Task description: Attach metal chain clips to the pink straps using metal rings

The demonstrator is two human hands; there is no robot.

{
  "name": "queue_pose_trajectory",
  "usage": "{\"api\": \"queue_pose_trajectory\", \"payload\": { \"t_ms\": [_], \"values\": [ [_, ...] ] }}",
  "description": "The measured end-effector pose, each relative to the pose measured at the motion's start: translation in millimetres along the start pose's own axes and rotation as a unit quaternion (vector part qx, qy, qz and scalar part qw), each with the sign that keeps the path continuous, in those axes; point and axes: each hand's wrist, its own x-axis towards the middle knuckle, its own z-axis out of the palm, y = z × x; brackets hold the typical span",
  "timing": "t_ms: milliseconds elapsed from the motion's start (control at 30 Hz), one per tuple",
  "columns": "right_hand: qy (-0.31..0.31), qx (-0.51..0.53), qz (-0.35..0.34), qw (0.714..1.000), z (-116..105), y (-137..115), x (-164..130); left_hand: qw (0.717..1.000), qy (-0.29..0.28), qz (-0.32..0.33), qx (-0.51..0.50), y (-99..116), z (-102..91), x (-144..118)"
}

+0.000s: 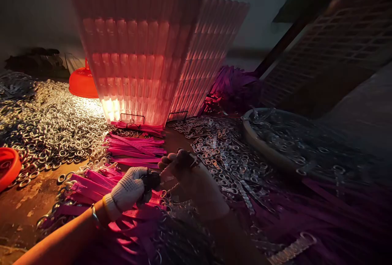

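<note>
My left hand (130, 189), in a white dotted glove with blackened fingertips, is closed over a bundle of pink straps (94, 185) with metal rings on their ends. What its fingers hold is hidden. Close beside it, my right hand (191, 175) is gloved too and in shadow, its dark fingers curled in toward the left hand. A small pale piece seems to show at its fingertips, too dim to name. Beyond both hands lie more pink straps (134, 150). Metal ring-ended pieces (226, 154) are heaped to the right of my right hand.
Loose metal rings (61, 122) are piled at the left under a red lamp (82, 83). Ribbed translucent panels (137, 52) stand upright at the back. A wide basin (260, 142) of ringed pieces sits at right, and an orange container (9, 169) at the left edge.
</note>
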Motion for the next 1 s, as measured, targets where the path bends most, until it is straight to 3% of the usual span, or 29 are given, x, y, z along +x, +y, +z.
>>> {"api": "queue_pose_trajectory", "payload": {
  "t_ms": [100, 200, 300, 367, 433, 600, 667, 767, 867, 933, 1000],
  "values": [
    [-0.016, 0.013, 0.017, 1.000, 3, -5, -3, 1.000, 0.021, 0.004, -0.006, -4, -4.8, 5],
    [-0.014, -0.154, -0.016, 0.988, 0, -5, -3, 1.000, -0.010, -0.005, 0.001, -4, -12.8, 5],
    [-0.090, -0.286, -0.049, 0.953, 0, 4, -5, 0.997, -0.077, -0.024, 0.022, -3, -18.6, 4],
    [-0.154, -0.308, -0.044, 0.938, 3, 10, -10, 0.995, -0.090, -0.027, 0.046, -2, -19.9, 6],
    [-0.176, -0.323, -0.045, 0.929, 7, 15, -15, 0.995, -0.082, -0.026, 0.053, -2, -18.6, 9],
    [-0.049, -0.316, -0.062, 0.945, 13, 17, -27, 0.995, 0.003, 0.001, -0.096, -6, -6.9, 15],
    [-0.041, -0.315, -0.057, 0.946, 14, 15, -31, 0.989, 0.008, 0.000, -0.146, -8, -3.2, 15],
    [-0.053, -0.316, -0.054, 0.946, 8, 13, -35, 0.972, -0.041, -0.057, -0.223, -8, -2.5, 14],
    [-0.060, -0.320, -0.084, 0.942, -3, 11, -35, 0.936, -0.096, -0.146, -0.306, -6, -3.8, 15],
    [-0.101, -0.354, -0.114, 0.923, -8, 10, -34, 0.923, -0.120, -0.183, -0.317, -5, -2.5, 16],
    [-0.172, -0.394, -0.133, 0.893, -10, 8, -32, 0.928, -0.121, -0.194, -0.294, -5, 1.0, 18]
  ]
}}
